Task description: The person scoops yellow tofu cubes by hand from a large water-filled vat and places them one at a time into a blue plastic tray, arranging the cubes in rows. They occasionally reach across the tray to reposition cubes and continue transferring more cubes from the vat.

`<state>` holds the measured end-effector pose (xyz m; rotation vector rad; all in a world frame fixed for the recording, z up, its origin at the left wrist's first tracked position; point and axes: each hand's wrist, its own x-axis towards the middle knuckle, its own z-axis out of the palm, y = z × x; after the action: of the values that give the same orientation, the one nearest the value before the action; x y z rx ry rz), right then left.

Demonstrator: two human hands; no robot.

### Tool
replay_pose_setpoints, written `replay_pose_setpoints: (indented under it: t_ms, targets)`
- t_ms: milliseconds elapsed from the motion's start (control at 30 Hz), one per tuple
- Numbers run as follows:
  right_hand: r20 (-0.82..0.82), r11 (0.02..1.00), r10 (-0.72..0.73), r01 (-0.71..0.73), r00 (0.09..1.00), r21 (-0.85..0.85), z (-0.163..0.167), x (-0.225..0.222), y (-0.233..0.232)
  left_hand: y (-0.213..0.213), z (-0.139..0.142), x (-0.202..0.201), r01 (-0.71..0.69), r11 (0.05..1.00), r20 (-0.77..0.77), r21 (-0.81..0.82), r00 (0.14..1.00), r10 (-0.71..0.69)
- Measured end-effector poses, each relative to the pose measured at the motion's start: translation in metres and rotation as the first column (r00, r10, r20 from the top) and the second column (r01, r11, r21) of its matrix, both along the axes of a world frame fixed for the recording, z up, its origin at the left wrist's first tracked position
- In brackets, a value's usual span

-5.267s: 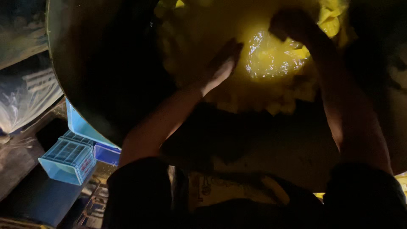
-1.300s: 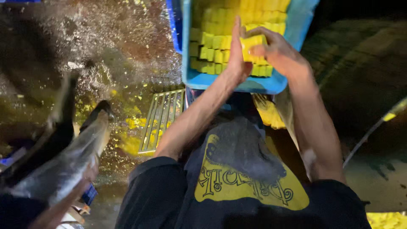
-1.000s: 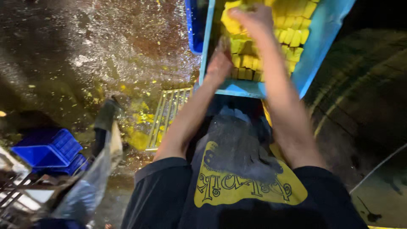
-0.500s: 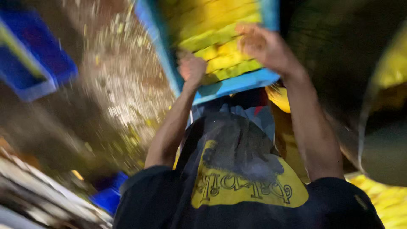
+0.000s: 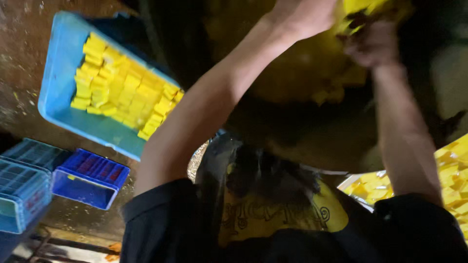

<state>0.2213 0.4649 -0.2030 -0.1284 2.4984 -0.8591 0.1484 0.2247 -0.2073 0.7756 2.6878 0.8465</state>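
While my left hand point(image 5: 304, 17) and right hand point(image 5: 373, 44) reach up into the yellow mass point(image 5: 360, 7), each grip looks closed on it, though blur hides the fingers. Yellow blocks point(image 5: 124, 92) already half fill the blue tray point(image 5: 58, 83); room remains.

This looks like a small food-making workshop, dim and rough rather than a home kitchen. A light blue tray point(image 5: 58, 92) holds rows of cut yellow blocks point(image 5: 124, 92), far more than a household would make. More yellow blocks point(image 5: 453, 180) lie at the right edge. Stackable plastic crates point(image 5: 90, 178), dark blue and pale blue, stand on a wet brown floor point(image 5: 19, 53) flecked with yellow crumbs. A large dark vat point(image 5: 312, 112) fills the middle.
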Motion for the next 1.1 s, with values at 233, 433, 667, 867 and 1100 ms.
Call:
replay_pose_setpoints:
  t_ms: [233, 433, 667, 867, 1100]
  targets:
    - [-0.158, 0.964, 0.163, -0.123, 0.974, 0.237, -0.14, 0.002, -0.025, 0.008, -0.181, 0.04, -0.3, 0.838, 0.095, -0.456, 0.92, 0.381]
    - [-0.249, 0.968, 0.246, -0.227, 0.937, 0.105, -0.152, -0.002, -0.03, -0.011, -0.204, 0.085, -0.311, 0.886, 0.202, -0.345, 0.897, 0.393]
    - [-0.468, 0.797, 0.426, -0.566, 0.774, -0.211, -0.13, -0.109, -0.043, -0.074, -0.213, 0.056, -0.352, 0.897, 0.222, -0.269, 0.883, 0.413]
    - [-0.053, 0.948, 0.309, -0.312, 0.95, -0.062, -0.124, -0.185, -0.139, -0.104, -0.241, 0.021, -0.394, 0.874, 0.217, -0.285, 0.861, 0.46]
    - [0.282, 0.954, 0.291, -0.256, 0.914, -0.154, -0.136, -0.196, -0.153, -0.096, -0.254, 0.016, -0.413, 0.882, 0.24, -0.228, 0.854, 0.462]
